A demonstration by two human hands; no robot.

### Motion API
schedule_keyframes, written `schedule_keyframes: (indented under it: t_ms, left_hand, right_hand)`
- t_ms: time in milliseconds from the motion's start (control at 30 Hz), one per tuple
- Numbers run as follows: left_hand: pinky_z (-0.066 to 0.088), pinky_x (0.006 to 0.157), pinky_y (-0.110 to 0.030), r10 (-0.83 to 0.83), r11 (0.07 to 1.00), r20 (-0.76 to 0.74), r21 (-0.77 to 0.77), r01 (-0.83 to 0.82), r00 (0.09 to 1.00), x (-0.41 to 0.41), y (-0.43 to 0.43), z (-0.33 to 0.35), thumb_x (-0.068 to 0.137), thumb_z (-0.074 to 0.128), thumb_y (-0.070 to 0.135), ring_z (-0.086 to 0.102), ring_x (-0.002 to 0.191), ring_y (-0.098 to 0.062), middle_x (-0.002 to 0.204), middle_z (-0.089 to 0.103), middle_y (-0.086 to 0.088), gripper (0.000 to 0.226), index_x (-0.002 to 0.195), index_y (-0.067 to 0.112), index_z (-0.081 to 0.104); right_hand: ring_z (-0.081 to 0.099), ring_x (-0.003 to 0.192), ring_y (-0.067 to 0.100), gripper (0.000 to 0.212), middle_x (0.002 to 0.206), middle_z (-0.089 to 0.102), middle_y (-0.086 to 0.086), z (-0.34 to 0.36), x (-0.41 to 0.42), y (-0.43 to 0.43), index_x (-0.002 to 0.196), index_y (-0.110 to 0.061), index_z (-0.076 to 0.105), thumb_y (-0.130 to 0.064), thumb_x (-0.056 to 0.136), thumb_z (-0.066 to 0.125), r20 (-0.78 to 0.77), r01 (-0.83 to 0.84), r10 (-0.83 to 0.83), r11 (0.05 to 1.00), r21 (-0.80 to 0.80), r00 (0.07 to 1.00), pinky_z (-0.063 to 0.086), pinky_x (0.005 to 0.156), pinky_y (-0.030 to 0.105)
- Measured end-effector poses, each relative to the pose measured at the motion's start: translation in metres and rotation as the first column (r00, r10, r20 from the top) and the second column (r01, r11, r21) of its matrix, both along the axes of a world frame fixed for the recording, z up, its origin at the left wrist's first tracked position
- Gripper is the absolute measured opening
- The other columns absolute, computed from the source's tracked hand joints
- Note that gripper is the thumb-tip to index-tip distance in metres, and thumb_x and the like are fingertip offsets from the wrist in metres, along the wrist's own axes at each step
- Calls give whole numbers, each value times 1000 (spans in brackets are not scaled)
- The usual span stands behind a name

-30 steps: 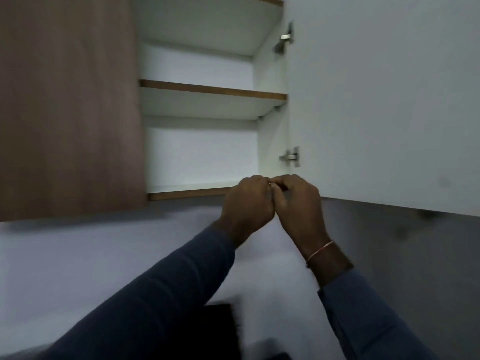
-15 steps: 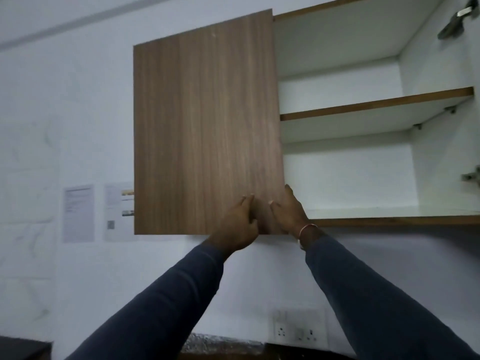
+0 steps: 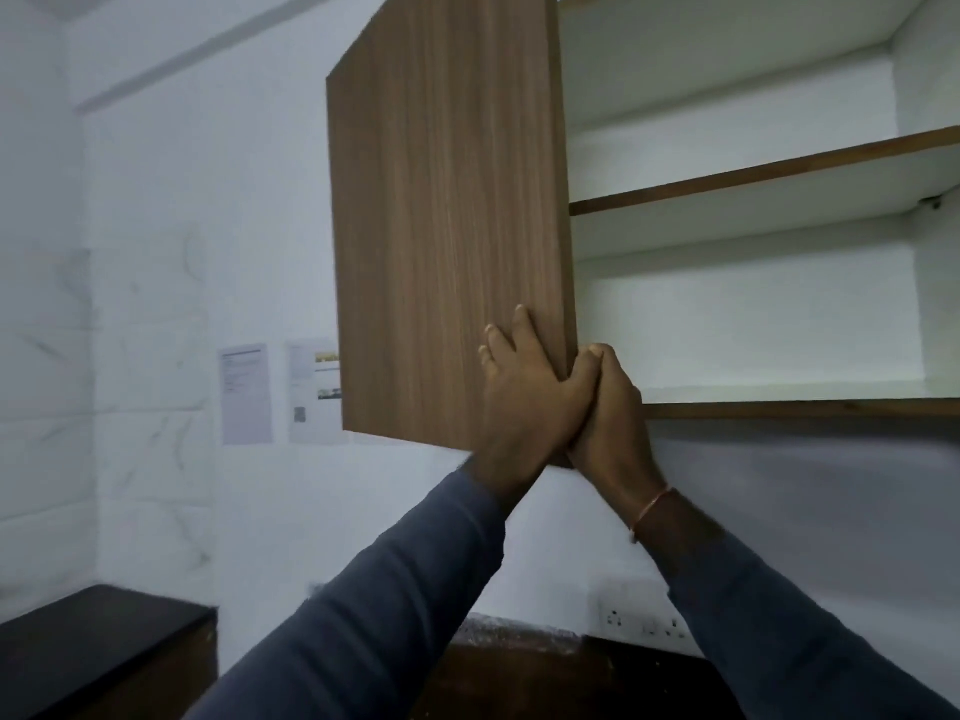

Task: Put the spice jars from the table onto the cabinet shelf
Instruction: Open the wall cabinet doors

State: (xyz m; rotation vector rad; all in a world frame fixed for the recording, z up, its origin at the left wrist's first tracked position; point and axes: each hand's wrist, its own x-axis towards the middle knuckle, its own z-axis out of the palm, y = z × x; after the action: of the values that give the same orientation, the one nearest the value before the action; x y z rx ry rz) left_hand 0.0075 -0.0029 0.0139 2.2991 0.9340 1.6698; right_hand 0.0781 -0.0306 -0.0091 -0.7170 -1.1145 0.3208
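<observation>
Left hand (image 3: pixel 524 397) flat on cabinet door (image 3: pixel 447 226); right hand (image 3: pixel 610 413) grips its lower edge, beside shelf (image 3: pixel 753 175).

Arms raised, hands touching: left hand (image 3: pixel 524 402) pressed flat against the door (image 3: pixel 447 226), right hand (image 3: pixel 610 413) curled round its edge.
</observation>
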Motion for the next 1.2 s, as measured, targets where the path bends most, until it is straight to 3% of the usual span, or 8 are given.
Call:
schedule_keyframes:
  t_ms: [167, 267, 367, 467, 633, 900, 1100, 1200]
  left_hand:
    - [52, 91, -33, 44, 996, 102, 75, -52, 994, -91, -22, 11, 87, 48, 58, 62, 104, -14, 125, 60, -2, 78, 150, 25, 17]
    - [56, 75, -19, 59, 995, 128, 77, -70, 990, -147, -38, 13, 93, 51, 41, 67, 82, -1, 99, 69, 11, 51, 141, 26, 40]
    - [52, 61, -10, 137, 978, 201, 125, -164, 970, -196, -42, 10, 93, 54, 27, 67, 70, 1, 80, 70, 12, 16, 105, 25, 64]
    - [51, 54, -18, 267, 947, 295, 94, -307, 917, -243, -33, 9, 88, 58, 22, 61, 60, -5, 67, 66, 5, 12, 79, 17, 65]
    - [60, 72, -47, 297, 952, 411, -62, -299, 862, -328, -2, 5, 82, 69, 28, 72, 77, -20, 82, 74, -1, 11, 85, 18, 71]
    - [60, 72, -43, 398, 917, 494, -232, -324, 773, -416, 69, 4, 82, 71, 33, 72, 81, -30, 81, 73, -12, 28, 83, 5, 70]
    - [54, 85, -37, 509, 841, 492, -114, -528, 706, -414, 88, -3, 86, 64, 29, 66, 96, -22, 100, 66, -3, 38, 117, 10, 53]
    - [37, 110, -39, 571, 752, 412, 83, -654, 710, -395, 92, -9, 83, 58, 13, 44, 130, -26, 140, 45, -13, 65, 142, 10, 31]
  right_hand:
    - [67, 78, 4, 16, 86, 71, -5, -14, -78, -15, 98, -13, 62, -23, 86, 65, 319, 216, -303, 936, 278, 898, 58, 65, 27]
    - [68, 82, 6, 28, 95, 69, -4, -17, -129, -6, 106, -15, 62, -13, 80, 72, 337, 116, -232, 937, 329, 912, 58, 65, 29]
    - [66, 88, 7, 39, 106, 65, -4, -19, -183, 9, 116, -22, 53, -28, 79, 66, 339, -73, -28, 957, 282, 940, 56, 69, 25]
    - [64, 82, 8, 43, 102, 65, -4, -16, -232, 17, 114, -26, 42, -37, 77, 60, 379, -115, 31, 973, 202, 925, 45, 59, 11]
    - [64, 88, 23, 45, 104, 63, -1, -4, -310, 44, 107, -22, 38, -30, 76, 70, 507, -99, 58, 994, 55, 860, 45, 64, 29]
    - [58, 86, 26, 37, 106, 61, 3, 6, -397, 108, 102, -16, 45, -25, 76, 69, 581, -77, 97, 995, -58, 808, 38, 68, 28]
    - [54, 81, 24, 12, 99, 60, 6, 2, -407, 133, 89, -19, 43, -17, 90, 54, 629, -64, 36, 998, 23, 777, 43, 69, 33]
    - [47, 74, 24, 19, 92, 58, 9, -4, -390, 138, 76, -22, 38, -21, 92, 48, 636, -113, 76, 993, 18, 768, 41, 66, 36]
